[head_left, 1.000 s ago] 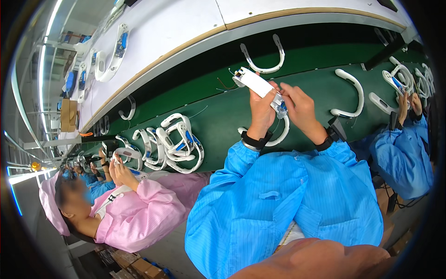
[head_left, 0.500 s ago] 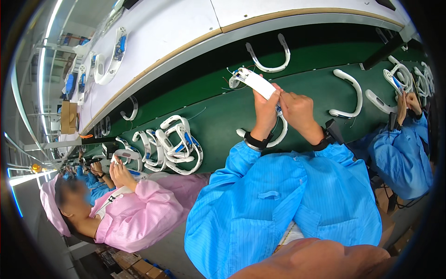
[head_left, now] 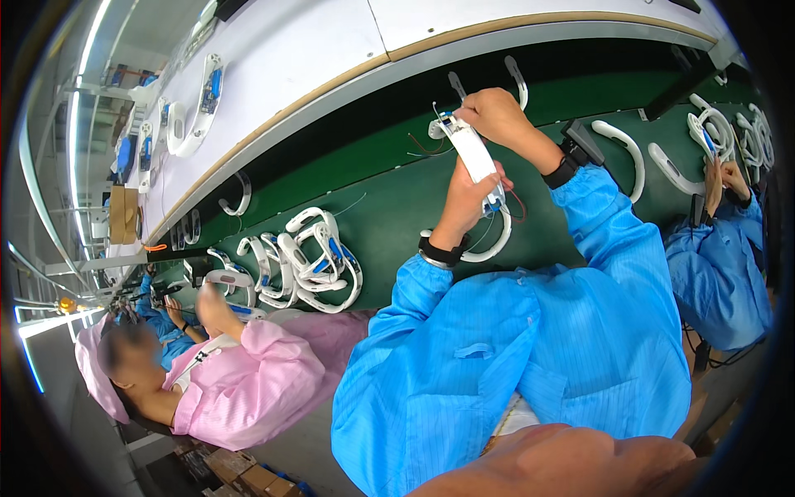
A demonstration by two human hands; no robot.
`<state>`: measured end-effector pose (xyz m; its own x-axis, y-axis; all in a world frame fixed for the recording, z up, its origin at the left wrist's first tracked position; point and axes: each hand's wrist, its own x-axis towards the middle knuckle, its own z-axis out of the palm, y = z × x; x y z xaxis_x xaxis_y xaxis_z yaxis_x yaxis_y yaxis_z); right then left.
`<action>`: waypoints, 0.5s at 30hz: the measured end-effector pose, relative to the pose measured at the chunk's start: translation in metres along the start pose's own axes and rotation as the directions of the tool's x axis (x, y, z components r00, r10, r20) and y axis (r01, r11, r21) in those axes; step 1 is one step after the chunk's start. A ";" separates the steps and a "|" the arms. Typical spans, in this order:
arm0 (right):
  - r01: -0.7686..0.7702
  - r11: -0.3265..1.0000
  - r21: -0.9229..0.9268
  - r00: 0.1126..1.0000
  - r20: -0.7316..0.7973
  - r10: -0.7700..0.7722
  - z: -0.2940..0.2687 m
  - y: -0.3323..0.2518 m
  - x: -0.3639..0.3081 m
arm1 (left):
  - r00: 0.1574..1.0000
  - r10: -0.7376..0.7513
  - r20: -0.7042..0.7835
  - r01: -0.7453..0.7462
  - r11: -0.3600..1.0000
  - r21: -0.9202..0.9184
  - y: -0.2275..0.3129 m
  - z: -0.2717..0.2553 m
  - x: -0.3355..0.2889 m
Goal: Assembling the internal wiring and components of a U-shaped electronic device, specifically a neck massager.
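A white curved plastic housing [head_left: 472, 156] with thin loose wires and a bit of blue at its upper end is held up over the green bench. My left hand [head_left: 468, 201] is wrapped round its lower half, thumb on the white face. At the upper end, by the exposed parts, my right hand [head_left: 499, 118] has its fingers bent together; what they pinch is hidden. Below the left hand a white curved arm [head_left: 499, 240] shows, with a red wire beside it. Both wrists wear black bands.
White U-shaped housings [head_left: 319, 257] lie piled at left on the green bench [head_left: 389, 215]. A curved piece [head_left: 625, 153] lies to the right. Beyond runs a raised white shelf [head_left: 306, 50]. A co-worker in pink [head_left: 257, 373] sits left, another in blue [head_left: 720, 273] right.
My right hand has left the housing's lower end and moved up and away to its upper end. The housing has tilted more upright in my left hand.
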<state>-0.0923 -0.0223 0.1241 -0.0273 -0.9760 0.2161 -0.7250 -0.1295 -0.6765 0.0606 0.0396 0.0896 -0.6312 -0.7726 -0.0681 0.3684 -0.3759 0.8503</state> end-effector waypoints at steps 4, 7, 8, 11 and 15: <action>0.054 0.994 0.093 0.933 -0.360 -0.017 0.015 -0.004 0.017 | 0.986 -0.167 -0.004 0.165 0.981 -0.101 0.004 -0.006 0.001; -0.288 0.781 0.554 0.900 -0.121 0.418 0.006 0.009 0.046 | 0.983 -0.184 0.012 0.183 0.973 -0.141 0.001 -0.011 0.004; -0.324 0.713 0.621 0.890 -0.055 0.452 0.019 0.042 0.053 | 0.988 -0.152 0.025 0.154 0.971 -0.184 0.001 -0.011 0.007; -0.363 0.339 0.868 0.898 0.229 0.376 0.026 0.110 0.047 | 0.986 -0.162 0.043 0.162 0.987 0.012 0.029 -0.030 0.019; -0.008 0.992 -0.123 1.000 0.026 0.012 0.051 0.225 0.002 | 0.964 -0.180 -0.195 0.263 0.745 0.613 0.038 -0.083 0.065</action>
<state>-0.2205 -0.0628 -0.0636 -0.0179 -0.9817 0.1898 -0.8039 -0.0988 -0.5865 0.0902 -0.0673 0.0738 -0.5420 -0.7768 -0.3206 -0.3101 -0.1697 0.9354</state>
